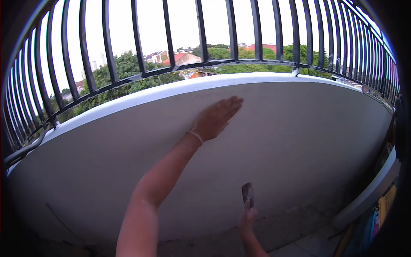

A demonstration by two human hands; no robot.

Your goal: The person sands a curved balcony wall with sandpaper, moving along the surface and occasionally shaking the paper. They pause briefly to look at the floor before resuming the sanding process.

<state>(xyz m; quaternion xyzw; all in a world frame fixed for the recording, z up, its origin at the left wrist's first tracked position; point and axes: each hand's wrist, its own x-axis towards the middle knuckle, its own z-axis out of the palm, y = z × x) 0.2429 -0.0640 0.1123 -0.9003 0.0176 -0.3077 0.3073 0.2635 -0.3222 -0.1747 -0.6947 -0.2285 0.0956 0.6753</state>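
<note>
My left hand (217, 118) lies flat against the upper part of a plain grey wall (274, 141), its fingers stretched out and pointing up to the right. A thin bracelet (196, 137) circles that wrist. Lower down and to the right, my right hand (248, 216) grips a small dark, flat tool (248, 193) with a worn-looking face. The tool points upward in front of the wall; whether it touches the surface I cannot tell. Its handle is mostly hidden in the fingers.
A white ledge (171, 89) caps the wall, with a black metal railing (233, 34) above it. Trees and rooftops show beyond. At the right stands a pale curved panel (368, 188) beside yellow and blue items (385, 203). Floor tiles (295, 249) show at the bottom.
</note>
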